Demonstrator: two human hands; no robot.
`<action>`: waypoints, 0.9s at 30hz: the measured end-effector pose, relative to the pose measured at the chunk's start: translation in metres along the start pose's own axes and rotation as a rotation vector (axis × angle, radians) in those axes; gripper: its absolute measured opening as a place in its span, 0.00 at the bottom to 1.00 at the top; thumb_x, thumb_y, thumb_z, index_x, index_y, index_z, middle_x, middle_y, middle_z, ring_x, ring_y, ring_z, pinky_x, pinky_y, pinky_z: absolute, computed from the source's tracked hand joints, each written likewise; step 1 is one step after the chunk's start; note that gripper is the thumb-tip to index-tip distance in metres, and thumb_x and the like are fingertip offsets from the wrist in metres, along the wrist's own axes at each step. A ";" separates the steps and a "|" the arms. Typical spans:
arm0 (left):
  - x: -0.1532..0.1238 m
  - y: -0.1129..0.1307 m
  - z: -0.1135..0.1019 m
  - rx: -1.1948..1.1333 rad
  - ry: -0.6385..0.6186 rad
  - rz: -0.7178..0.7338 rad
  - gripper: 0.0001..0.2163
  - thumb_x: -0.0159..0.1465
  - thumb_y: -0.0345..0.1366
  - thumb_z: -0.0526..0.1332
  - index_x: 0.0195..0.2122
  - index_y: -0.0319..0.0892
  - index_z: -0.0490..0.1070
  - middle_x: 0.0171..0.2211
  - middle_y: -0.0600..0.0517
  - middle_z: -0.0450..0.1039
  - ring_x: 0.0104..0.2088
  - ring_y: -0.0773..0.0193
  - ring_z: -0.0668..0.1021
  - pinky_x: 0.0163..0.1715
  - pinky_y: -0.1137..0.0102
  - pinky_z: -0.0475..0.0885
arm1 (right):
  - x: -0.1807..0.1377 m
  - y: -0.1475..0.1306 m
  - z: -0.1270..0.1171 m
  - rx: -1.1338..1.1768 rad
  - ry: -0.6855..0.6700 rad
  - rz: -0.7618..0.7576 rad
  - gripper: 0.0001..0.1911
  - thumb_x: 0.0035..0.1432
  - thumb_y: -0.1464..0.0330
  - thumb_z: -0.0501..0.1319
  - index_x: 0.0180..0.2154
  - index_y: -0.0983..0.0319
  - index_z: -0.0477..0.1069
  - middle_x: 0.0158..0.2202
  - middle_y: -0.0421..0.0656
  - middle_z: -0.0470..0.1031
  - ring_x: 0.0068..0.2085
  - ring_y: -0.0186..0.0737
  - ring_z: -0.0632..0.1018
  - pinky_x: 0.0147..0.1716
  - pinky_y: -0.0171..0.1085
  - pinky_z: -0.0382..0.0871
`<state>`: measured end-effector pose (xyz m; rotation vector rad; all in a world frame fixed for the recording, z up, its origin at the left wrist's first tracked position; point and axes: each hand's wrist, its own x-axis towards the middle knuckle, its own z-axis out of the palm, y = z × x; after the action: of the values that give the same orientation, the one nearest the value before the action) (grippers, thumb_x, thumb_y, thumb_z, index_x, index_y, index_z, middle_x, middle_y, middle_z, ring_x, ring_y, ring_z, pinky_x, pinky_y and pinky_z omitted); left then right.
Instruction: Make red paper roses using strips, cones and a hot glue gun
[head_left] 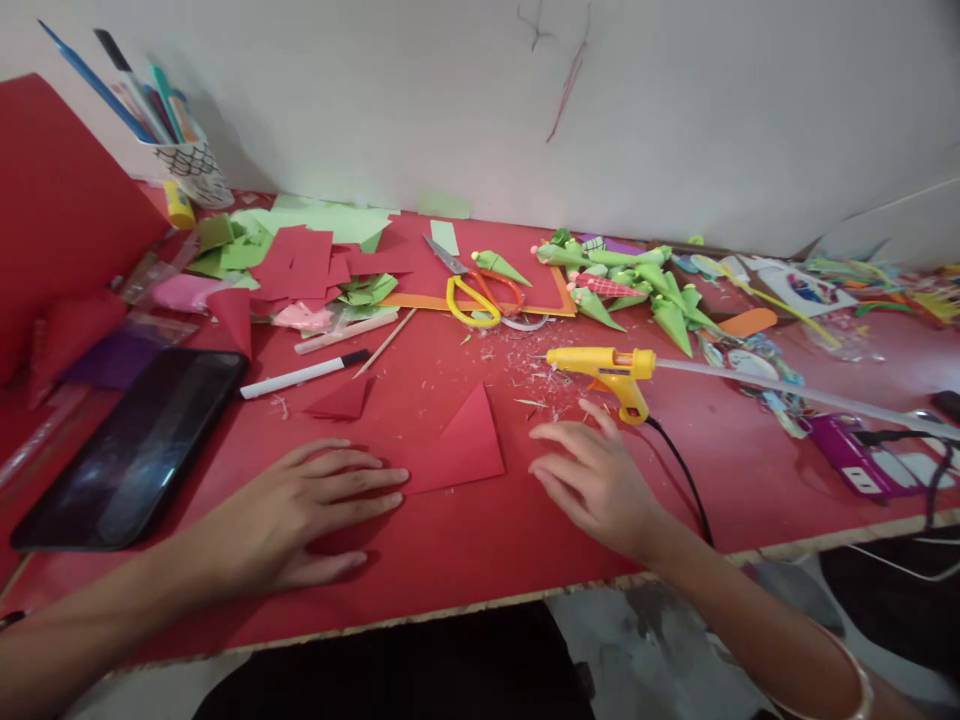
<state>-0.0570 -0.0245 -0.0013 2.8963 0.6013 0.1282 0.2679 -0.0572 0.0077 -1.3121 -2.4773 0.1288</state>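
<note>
My left hand [315,505] lies flat on the red table, fingers stretched out, its fingertips touching the left corner of a folded red paper triangle [461,445]. To the right of that paper hovers my right hand [592,470], fingers spread and loosely curved, holding nothing. Just behind my right hand a yellow glue gun [611,370] stands on the table, its black cord [679,465] running past my wrist. A smaller red paper triangle [341,400] lies behind my left hand.
A black tablet [131,450] lies at the left. A white marker [304,375], yellow scissors [472,295], red and green paper pieces [300,260], green paper cones [637,285], a pen cup [191,170] and a purple device [862,465] crowd the table. The table's front edge [450,610] is near me.
</note>
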 end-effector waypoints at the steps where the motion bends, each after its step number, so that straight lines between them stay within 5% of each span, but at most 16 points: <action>1: 0.000 0.001 -0.001 -0.004 0.001 -0.003 0.23 0.59 0.42 0.55 0.56 0.49 0.56 0.53 0.55 0.64 0.53 0.60 0.65 0.52 0.63 0.59 | 0.005 -0.003 0.000 0.021 0.032 0.014 0.11 0.59 0.70 0.50 0.34 0.60 0.71 0.40 0.44 0.71 0.43 0.37 0.70 0.54 0.49 0.48; 4: 0.003 0.002 -0.004 -0.010 0.002 0.009 0.22 0.59 0.39 0.55 0.55 0.47 0.58 0.53 0.55 0.65 0.53 0.60 0.65 0.53 0.64 0.57 | 0.021 -0.014 0.004 0.129 -0.064 0.012 0.13 0.58 0.71 0.51 0.46 0.61 0.65 0.45 0.43 0.69 0.48 0.36 0.67 0.55 0.43 0.52; 9: 0.005 0.002 -0.007 0.025 0.004 0.073 0.21 0.58 0.35 0.54 0.54 0.46 0.59 0.51 0.52 0.67 0.51 0.59 0.67 0.51 0.63 0.57 | 0.038 -0.028 0.015 0.178 -0.245 0.047 0.26 0.58 0.67 0.53 0.57 0.62 0.49 0.52 0.47 0.63 0.53 0.41 0.63 0.56 0.50 0.44; 12: 0.006 0.003 -0.007 0.056 0.050 0.094 0.19 0.58 0.35 0.54 0.52 0.44 0.61 0.49 0.51 0.69 0.48 0.59 0.70 0.49 0.63 0.58 | 0.042 -0.031 0.017 0.204 -0.269 0.068 0.21 0.57 0.69 0.53 0.53 0.60 0.56 0.48 0.45 0.68 0.50 0.41 0.66 0.53 0.49 0.47; 16: 0.009 0.013 -0.014 0.030 0.271 0.161 0.13 0.57 0.30 0.54 0.44 0.43 0.67 0.37 0.52 0.75 0.38 0.64 0.74 0.45 0.66 0.62 | 0.046 -0.031 0.011 0.263 -0.253 0.056 0.11 0.58 0.72 0.52 0.43 0.58 0.66 0.41 0.40 0.72 0.47 0.37 0.69 0.54 0.50 0.38; 20: 0.016 0.028 -0.026 -0.083 0.409 0.198 0.12 0.58 0.29 0.52 0.43 0.42 0.65 0.33 0.52 0.73 0.34 0.64 0.73 0.41 0.66 0.64 | 0.053 -0.027 0.001 0.266 -0.207 0.029 0.11 0.57 0.76 0.51 0.34 0.58 0.70 0.35 0.37 0.72 0.41 0.33 0.71 0.54 0.49 0.36; 23: 0.026 0.038 -0.030 -0.099 0.506 0.100 0.12 0.60 0.31 0.49 0.44 0.44 0.63 0.33 0.52 0.72 0.36 0.63 0.72 0.42 0.63 0.62 | 0.060 -0.022 -0.004 0.252 -0.138 0.026 0.13 0.52 0.80 0.53 0.28 0.59 0.71 0.40 0.40 0.67 0.45 0.36 0.68 0.52 0.48 0.43; 27: 0.049 0.042 -0.021 -0.003 0.366 -0.051 0.12 0.60 0.33 0.52 0.46 0.40 0.63 0.37 0.48 0.70 0.37 0.61 0.71 0.38 0.65 0.65 | 0.066 -0.016 -0.002 0.288 -0.061 0.003 0.12 0.49 0.80 0.54 0.26 0.61 0.72 0.44 0.43 0.62 0.48 0.38 0.64 0.49 0.40 0.53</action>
<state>0.0017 -0.0387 0.0297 2.8681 0.7286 0.6617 0.2219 -0.0122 0.0297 -1.2044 -2.3950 0.5130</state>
